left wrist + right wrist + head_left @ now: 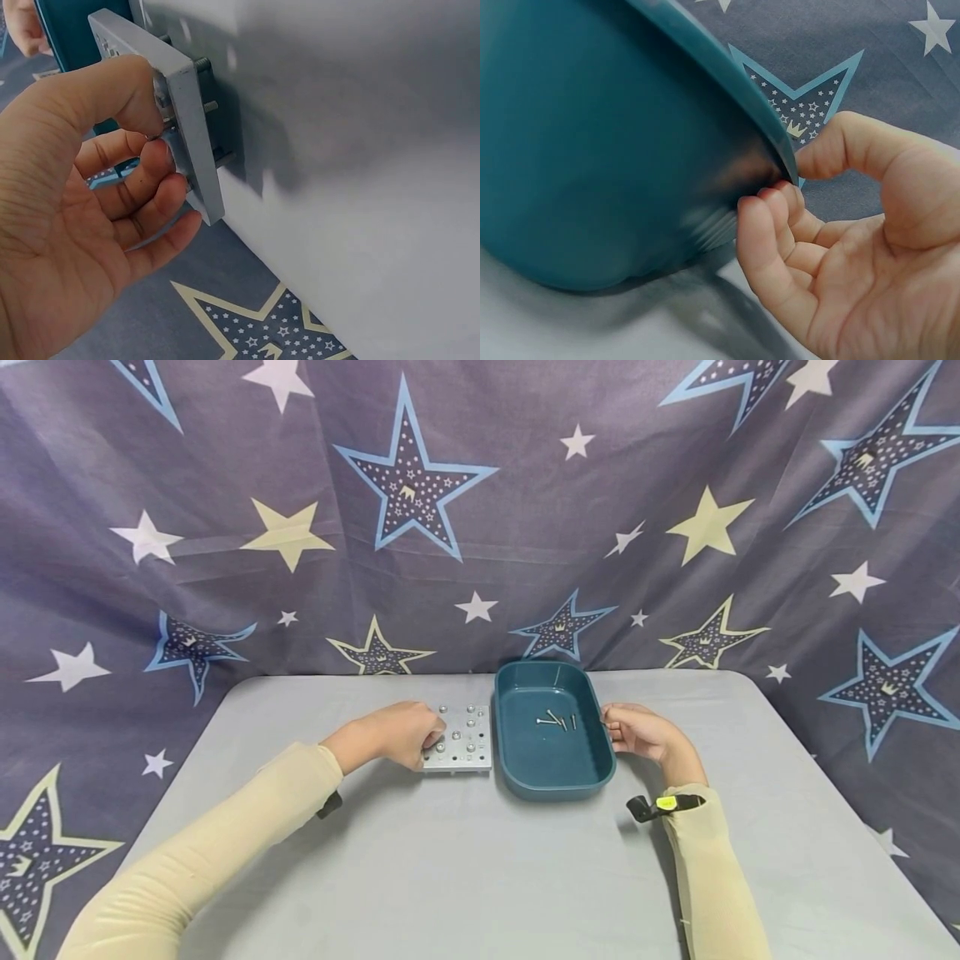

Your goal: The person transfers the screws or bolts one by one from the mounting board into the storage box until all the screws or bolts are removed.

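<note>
My left hand is at the left side of a silver metal plate that has holes and several screws standing in it. In the left wrist view, thumb and index finger pinch a small screw at the plate's face; the fingertips partly hide it. Threaded ends stick out from the plate's underside. Beside the plate stands a teal plastic tray. With curled fingers against its outer wall and the thumb at its rim, my right hand holds the tray's right side.
Several loose screws lie in the tray. Plate and tray are on a light grey table, near its far edge. Behind the table hangs a dark curtain with a star pattern.
</note>
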